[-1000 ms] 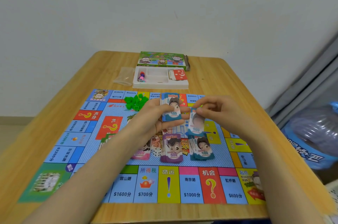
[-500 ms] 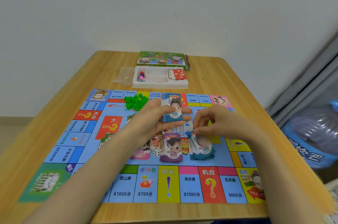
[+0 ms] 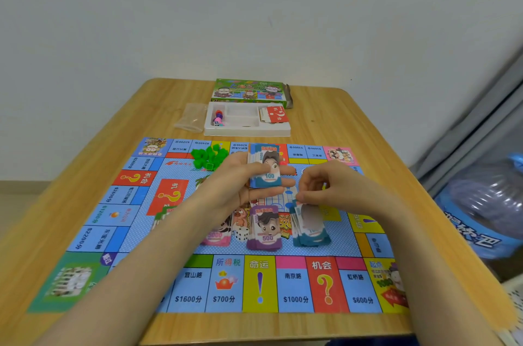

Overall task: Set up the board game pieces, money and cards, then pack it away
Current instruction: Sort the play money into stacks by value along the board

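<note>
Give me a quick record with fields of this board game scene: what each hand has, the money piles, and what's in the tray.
left hand: holds stack of blue 100 paper notes
right hand: fingers pinch blurred top note on teal-blue note pile
other piles on colourful game board: purple 500 notes, pink 5000 notes
white plastic tray: red question-mark cards, small coloured pieces

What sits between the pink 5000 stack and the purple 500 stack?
A white die on the board, between the pink stack and purple stack; head view.
</note>
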The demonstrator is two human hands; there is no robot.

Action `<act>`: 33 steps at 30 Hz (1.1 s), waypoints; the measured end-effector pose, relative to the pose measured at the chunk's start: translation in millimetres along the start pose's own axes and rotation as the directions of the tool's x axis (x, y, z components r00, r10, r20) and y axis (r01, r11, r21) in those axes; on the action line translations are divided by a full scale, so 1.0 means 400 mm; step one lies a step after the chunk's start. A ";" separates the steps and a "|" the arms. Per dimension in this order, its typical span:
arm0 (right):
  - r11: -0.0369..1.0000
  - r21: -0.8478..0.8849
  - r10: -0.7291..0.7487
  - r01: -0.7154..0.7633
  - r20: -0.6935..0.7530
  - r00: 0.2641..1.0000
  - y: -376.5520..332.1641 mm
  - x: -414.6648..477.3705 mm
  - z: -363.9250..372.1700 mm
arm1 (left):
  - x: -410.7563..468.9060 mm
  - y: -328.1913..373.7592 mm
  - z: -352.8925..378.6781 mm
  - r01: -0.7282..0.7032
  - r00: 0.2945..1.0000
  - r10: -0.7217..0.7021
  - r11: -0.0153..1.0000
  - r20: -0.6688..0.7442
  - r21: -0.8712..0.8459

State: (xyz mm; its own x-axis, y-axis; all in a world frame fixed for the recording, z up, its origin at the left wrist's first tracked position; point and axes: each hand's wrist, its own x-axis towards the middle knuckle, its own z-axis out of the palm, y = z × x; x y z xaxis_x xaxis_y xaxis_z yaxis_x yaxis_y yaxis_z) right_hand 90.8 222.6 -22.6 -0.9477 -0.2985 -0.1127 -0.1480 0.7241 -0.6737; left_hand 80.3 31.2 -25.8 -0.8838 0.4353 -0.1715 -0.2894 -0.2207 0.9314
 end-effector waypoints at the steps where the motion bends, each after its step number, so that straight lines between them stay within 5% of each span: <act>1: 1.000 -0.008 -0.010 0.010 -0.002 1.000 0.002 0.000 -0.001 | 0.000 0.000 0.000 0.000 1.000 0.000 1.000 0.000 -0.001; 10: 0.995 -0.044 -0.093 0.089 -0.108 0.990 0.014 0.007 0.001 | 0.004 0.000 -0.002 0.007 1.000 -0.007 1.000 0.012 -0.011; 19: 0.944 0.105 -0.254 0.313 -0.375 0.892 -0.010 0.015 0.026 | -0.003 0.002 0.001 -0.006 1.000 0.005 0.998 0.011 0.059; 27: 0.881 -0.084 -0.447 0.466 -0.478 0.757 -0.007 0.023 0.043 | -0.003 0.001 0.004 0.012 1.000 -0.010 0.996 -0.025 0.092; 33: 0.910 0.017 -0.327 0.415 -0.584 0.743 -0.012 0.017 0.035 | -0.001 0.001 0.004 0.006 0.999 -0.002 0.998 -0.053 0.065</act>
State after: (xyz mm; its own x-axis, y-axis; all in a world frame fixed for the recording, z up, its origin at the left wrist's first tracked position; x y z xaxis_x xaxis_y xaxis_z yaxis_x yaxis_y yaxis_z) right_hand 88.9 208.4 -30.5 -0.8207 -0.0956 0.5633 -0.5226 0.5242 -0.6724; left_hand 81.0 32.4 -24.7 -0.9015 0.3888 -0.1902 -0.2699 -0.1612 0.9493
